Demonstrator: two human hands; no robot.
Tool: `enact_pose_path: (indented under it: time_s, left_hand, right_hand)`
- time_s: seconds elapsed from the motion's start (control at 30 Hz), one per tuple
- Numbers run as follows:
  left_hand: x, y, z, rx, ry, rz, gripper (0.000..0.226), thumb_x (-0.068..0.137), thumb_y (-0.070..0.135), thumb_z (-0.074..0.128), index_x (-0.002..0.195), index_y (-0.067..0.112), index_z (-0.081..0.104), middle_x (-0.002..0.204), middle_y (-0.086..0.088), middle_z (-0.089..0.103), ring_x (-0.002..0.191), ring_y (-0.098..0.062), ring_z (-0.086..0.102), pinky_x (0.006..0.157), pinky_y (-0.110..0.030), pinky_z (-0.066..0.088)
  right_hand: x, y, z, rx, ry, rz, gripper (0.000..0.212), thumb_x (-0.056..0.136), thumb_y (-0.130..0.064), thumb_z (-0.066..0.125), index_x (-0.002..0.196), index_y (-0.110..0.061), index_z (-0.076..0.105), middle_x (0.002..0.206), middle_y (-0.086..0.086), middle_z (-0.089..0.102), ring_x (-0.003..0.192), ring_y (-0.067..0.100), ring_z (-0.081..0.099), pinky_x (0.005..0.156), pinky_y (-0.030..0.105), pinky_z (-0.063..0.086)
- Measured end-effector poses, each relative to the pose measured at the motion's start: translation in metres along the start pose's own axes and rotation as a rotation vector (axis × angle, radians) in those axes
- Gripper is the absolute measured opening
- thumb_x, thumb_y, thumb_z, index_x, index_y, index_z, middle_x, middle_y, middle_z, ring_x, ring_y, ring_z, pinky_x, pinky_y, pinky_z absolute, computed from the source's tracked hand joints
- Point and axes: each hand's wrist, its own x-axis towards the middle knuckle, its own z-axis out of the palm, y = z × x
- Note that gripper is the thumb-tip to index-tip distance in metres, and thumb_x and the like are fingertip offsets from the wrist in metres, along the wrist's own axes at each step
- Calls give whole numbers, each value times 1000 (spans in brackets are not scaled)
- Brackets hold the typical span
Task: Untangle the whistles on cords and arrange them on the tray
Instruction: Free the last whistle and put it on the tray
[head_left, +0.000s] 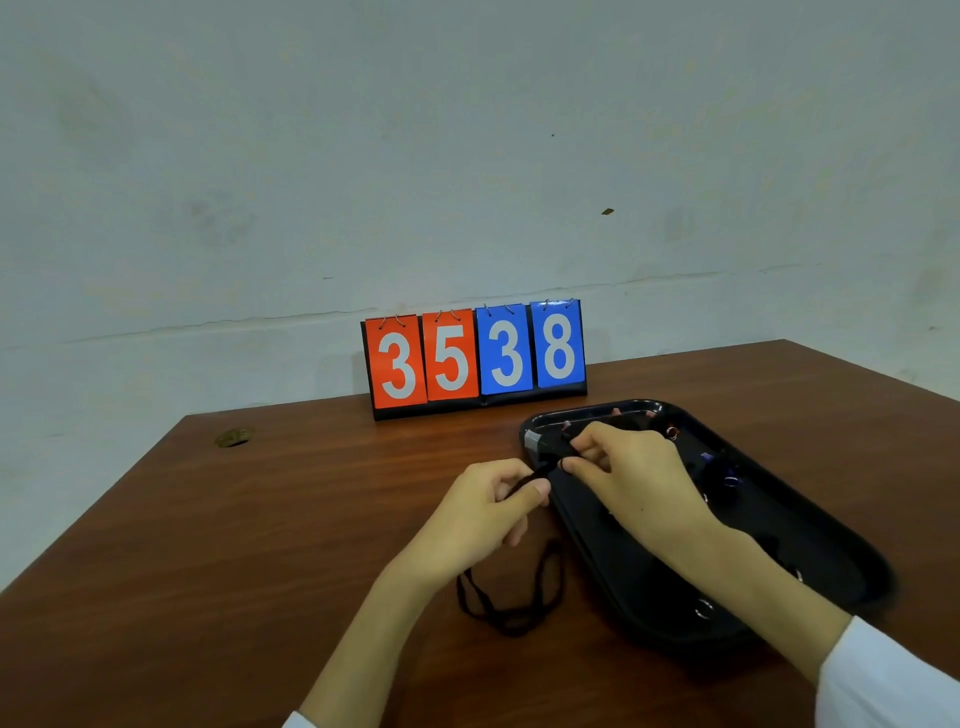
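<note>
Hands work close together at the near-left edge of the tray (649, 403). The left hand (488, 501) pinches a black cord (519, 608) between thumb and curled fingers. The right hand (631, 473) pinches the same cord just beside it, over the tray's rim. Whether a whistle hangs under the right fingers cannot be told; the spot is dark. Below the left hand, the cord's slack drops to the tabletop (260, 545) and lies there in a loose, doubled loop.

Inside the tray lie other whistles, among them a blue whistle (707, 459), with several small metal rings showing. Their black cords are hard to see against the black tray.

Pulling the pinched cord tight would likely cinch any knot rather than free it. A tug could also drag neighbouring whistles across the tray if their cords cross unseen. The slack loop could snag on itself when lifted.

Behind, a flip scoreboard (475, 358) reads 35 on red cards and 38 on blue.
</note>
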Motion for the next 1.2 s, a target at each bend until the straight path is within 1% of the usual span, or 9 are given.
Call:
enact_pose_path:
  time_s: [0.13,0.23,0.37,0.47,0.57,0.73,0.93,1.1,1.2]
  left_hand:
    - [3,-5,0,24,34,16,19,90,33,58,80,19,66,52,10,56,50,0,51,62,-18,47]
    - [3,-5,1,36,61,45,12,86,32,65,76,25,68,63,12,62,60,4,56,63,-16,43]
    - [3,-4,0,55,105,62,14,83,34,66,74,25,70,70,8,67,70,2,61,70,-14,43]
    - [3,-5,-1,19,137,75,20,82,36,66,72,20,70,69,3,65,66,-4,60,66,-16,47]
    - [4,-3,-3,-31,149,96,23,84,36,62,68,20,67,66,6,64,64,-3,59,65,-15,47]
    - [4,2,-3,-99,171,60,39,93,33,51,60,13,59,48,9,47,46,-3,40,47,-12,32]
    - [3,3,0,-146,89,-46,41,98,28,42,66,14,64,47,4,49,33,-1,34,39,-13,27]
    - [2,2,5,-81,29,12,33,100,30,38,87,15,64,52,2,51,36,1,40,43,-7,32]
    - [3,-2,8,9,3,12,29,99,32,39,88,21,64,51,7,52,40,2,44,52,-10,36]
  right_hand:
    - [-1,5,0,-232,-109,-89,24,91,-32,56,110,-18,59,100,-2,67,93,13,63,86,32,51]
    - [-2,7,-2,-227,-243,-167,22,89,-28,59,108,-18,62,99,-2,68,90,9,63,86,27,51]
    - [-4,9,-7,-15,-465,-135,18,85,-21,65,100,-12,67,89,1,71,75,6,67,77,19,54]
    - [-9,8,-12,289,-525,-83,8,81,-12,68,89,-8,69,80,6,72,70,13,70,71,23,57]
    - [-15,4,-16,548,-559,-42,5,81,-7,67,84,-10,68,77,7,72,70,16,70,67,23,56]
    - [-14,-3,-22,725,-460,12,11,82,-2,62,80,-11,68,74,4,73,69,15,70,64,22,56]
    - [-12,-5,-16,851,-308,84,10,84,-2,60,85,-8,68,72,6,72,67,15,68,63,22,56]
    - [-8,-1,-9,877,-66,158,8,82,-5,63,84,-10,69,73,8,73,68,17,69,64,22,57]
    - [-5,6,-7,699,31,187,7,80,-9,68,83,-16,68,72,4,72,68,14,70,66,21,56]
